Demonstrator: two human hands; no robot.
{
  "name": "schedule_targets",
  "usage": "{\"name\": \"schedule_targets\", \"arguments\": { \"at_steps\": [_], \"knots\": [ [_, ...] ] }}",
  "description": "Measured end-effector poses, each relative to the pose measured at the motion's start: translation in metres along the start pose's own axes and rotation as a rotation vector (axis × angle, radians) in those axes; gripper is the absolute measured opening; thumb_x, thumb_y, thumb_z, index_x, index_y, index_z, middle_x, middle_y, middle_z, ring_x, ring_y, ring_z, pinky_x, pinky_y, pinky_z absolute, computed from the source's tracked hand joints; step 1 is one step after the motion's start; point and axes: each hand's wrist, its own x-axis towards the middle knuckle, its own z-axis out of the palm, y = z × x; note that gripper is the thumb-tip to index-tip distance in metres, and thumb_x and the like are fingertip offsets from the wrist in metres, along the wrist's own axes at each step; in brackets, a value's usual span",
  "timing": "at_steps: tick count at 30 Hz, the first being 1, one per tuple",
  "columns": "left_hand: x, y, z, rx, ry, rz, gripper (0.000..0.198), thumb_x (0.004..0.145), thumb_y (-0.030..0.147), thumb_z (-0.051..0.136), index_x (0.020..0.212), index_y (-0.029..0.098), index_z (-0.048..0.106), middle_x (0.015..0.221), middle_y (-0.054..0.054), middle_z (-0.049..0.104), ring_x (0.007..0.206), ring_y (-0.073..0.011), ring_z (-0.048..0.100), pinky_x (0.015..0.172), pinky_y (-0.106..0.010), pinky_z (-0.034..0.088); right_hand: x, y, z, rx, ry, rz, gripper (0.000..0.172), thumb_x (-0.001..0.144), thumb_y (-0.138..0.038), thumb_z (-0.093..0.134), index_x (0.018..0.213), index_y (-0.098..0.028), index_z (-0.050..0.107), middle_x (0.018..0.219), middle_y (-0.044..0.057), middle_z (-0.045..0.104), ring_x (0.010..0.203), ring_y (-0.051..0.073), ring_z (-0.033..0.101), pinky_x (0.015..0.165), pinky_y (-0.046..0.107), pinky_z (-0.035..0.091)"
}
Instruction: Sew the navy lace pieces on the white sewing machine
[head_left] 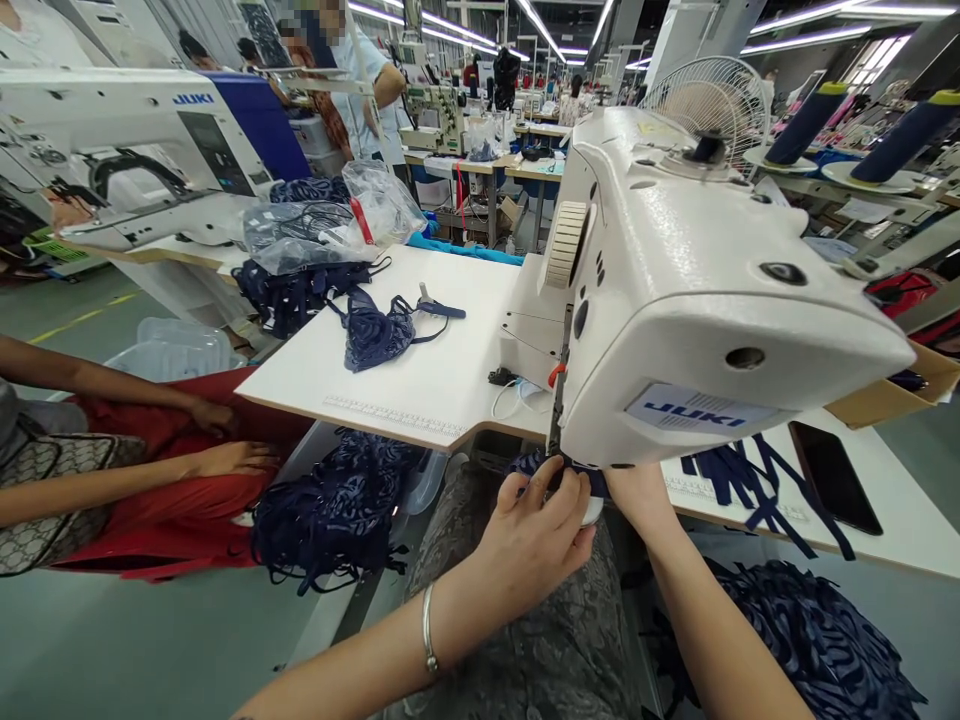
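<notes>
Fingers (556,492) of L hand (529,545) pinch navy strap piece (529,463) at needle bar (556,410) under Juki machine head (697,290); R hand (637,497) half-hidden, grip can't tell; risk: fingertips this close cd get stitched if fabric slips.

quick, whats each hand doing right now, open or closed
left hand: closed, pinching the navy fabric under the sewing machine.
right hand: fingers hidden beneath the sewing machine, cannot be told.

Left hand (534,538) pinching, right hand (639,497) half hidden
</notes>
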Motion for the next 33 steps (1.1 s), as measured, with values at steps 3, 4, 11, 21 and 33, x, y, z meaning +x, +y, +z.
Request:
{"name": "schedule_targets", "arguments": {
  "at_steps": [3,4,11,21,33],
  "knots": [
    [0.0,0.001,0.0009,0.004,0.003,-0.007,0.035,0.095,0.034,0.049,0.124,0.018,0.06,0.121,-0.003,0.063,0.121,-0.02,0.051,0.089,-0.035,0.03,0.0002,0.0012,0.0001,-0.002,0.004,0.01,0.035,0.081,-0.041,0.052,0.1,-0.014,0.064,0.11,0.019,0.065,0.105,0.034,0.059,0.097,0.052,0.043],
    [-0.0001,0.0014,0.0014,0.011,0.005,-0.006,0.035,0.095,0.034,0.048,0.124,0.018,0.06,0.122,-0.004,0.063,0.121,-0.0202,0.051,0.089,-0.035,0.03,0.0002,0.0011,0.0,-0.01,0.006,0.016,0.035,0.081,-0.042,0.052,0.099,-0.014,0.064,0.109,0.019,0.066,0.104,0.035,0.059,0.096,0.053,0.043],
    [-0.0008,0.0039,0.0036,0.025,0.01,-0.018,0.036,0.095,0.034,0.046,0.124,0.017,0.06,0.122,-0.004,0.062,0.121,-0.0203,0.05,0.089,-0.035,0.03,-0.0005,0.0006,-0.0002,-0.022,-0.009,0.025,0.025,0.08,-0.041,0.052,0.088,-0.02,0.064,0.094,0.013,0.069,0.099,0.034,0.06,0.093,0.052,0.046],
    [-0.0008,0.0032,0.0022,0.016,0.033,-0.035,0.034,0.095,0.034,0.048,0.122,0.019,0.061,0.119,-0.003,0.064,0.12,-0.0192,0.05,0.089,-0.034,0.03,0.0012,0.0083,-0.0026,-0.054,-0.103,-0.017,0.024,0.08,-0.043,0.052,0.072,-0.024,0.065,0.076,0.013,0.066,0.097,0.039,0.058,0.086,0.056,0.047],
    [-0.0006,0.0025,0.0005,0.014,0.046,-0.084,0.036,0.092,0.038,0.053,0.12,0.018,0.062,0.116,-0.003,0.064,0.114,-0.0201,0.052,0.089,-0.036,0.032,0.0,0.0035,0.0004,-0.063,-0.115,-0.031,0.021,0.077,-0.042,0.053,0.071,-0.025,0.065,0.076,0.014,0.066,0.1,0.041,0.057,0.088,0.059,0.045]
  ]
}}
